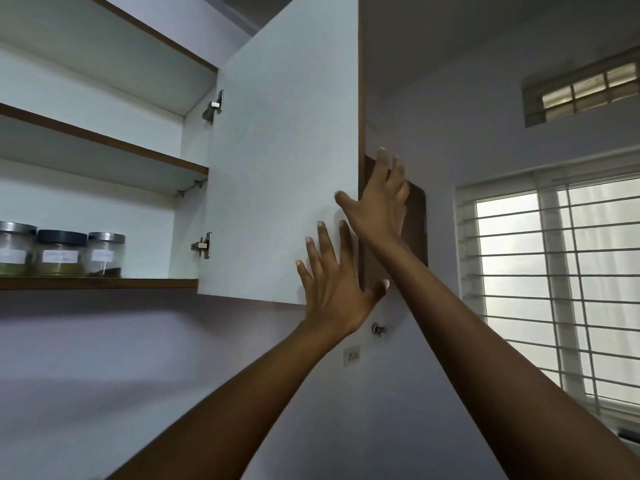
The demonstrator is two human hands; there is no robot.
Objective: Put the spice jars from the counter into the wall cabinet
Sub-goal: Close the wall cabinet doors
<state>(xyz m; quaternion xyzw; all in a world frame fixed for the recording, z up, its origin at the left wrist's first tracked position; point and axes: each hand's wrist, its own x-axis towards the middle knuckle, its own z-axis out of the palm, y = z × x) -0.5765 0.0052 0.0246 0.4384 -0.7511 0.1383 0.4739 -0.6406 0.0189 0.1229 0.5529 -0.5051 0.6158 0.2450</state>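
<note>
The wall cabinet [104,147] stands open at upper left, its white door [284,150] swung out toward me. On the lowest shelf [104,283] sit three clear spice jars with labels: one with a steel lid [14,249] at the frame's left edge, one with a dark lid [61,252], one with a steel lid [105,253]. My left hand [332,289] is spread flat against the door's inner face near its lower free corner. My right hand [377,206] reaches around the door's free edge, fingers straight on the brown outer side, thumb on the inner face.
Two upper shelves [104,140] show nothing on them. A barred window [561,278] fills the right side, with a small vent [585,91] above it. A wall switch [351,355] and a metal tap fitting [379,329] sit below the door.
</note>
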